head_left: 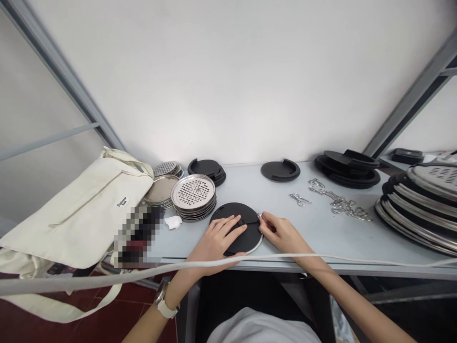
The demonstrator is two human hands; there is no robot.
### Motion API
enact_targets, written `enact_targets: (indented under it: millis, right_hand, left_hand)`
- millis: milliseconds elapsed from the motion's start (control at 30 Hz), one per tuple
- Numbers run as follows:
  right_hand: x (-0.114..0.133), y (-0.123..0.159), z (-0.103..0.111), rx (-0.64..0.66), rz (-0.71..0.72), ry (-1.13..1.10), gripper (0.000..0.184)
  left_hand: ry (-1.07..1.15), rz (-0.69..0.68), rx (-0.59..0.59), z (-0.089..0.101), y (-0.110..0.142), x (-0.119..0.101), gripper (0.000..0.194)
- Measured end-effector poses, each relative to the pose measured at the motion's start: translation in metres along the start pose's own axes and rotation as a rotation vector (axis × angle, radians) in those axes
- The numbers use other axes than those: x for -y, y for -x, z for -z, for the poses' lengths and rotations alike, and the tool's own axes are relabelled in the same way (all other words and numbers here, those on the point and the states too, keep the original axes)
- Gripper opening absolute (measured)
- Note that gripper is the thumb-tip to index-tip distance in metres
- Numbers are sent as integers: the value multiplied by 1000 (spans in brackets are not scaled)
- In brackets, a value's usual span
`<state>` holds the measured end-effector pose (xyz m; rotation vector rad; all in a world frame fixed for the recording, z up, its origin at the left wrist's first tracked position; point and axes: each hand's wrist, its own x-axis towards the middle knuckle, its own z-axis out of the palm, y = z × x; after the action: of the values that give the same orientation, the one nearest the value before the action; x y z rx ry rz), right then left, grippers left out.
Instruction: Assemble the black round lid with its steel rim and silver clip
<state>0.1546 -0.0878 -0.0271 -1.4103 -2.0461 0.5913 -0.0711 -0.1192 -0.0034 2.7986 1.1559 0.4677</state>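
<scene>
A round black disc (233, 209) with a pale rim at its lower right lies near the table's front edge. Across it rests my left hand (216, 240), fingers stretched out and pressing flat on its surface. My right hand (283, 232) is closed in a pinch at the disc's right edge, on a small shiny wire clip (259, 217). The fingertips partly hide that clip. Similar loose wire clips (300, 199) lie to the right, with a larger heap of them (344, 207) farther over.
Left of the disc stand stacked perforated metal discs (194, 193) and a crumpled white tissue (173, 222). Black round holders (281, 170) line the wall. A tall stack of metal-rimmed discs (421, 209) is at right, a cream bag (89, 205) at left. A white cable (160, 269) crosses in front.
</scene>
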Motion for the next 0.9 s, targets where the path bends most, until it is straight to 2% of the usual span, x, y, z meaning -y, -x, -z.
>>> enact_targets:
  millis: [900]
  right_hand:
    - [-1,1,0,4,-15,-10,27]
  left_hand:
    - [-13,-8,-2,-2,0,0,54]
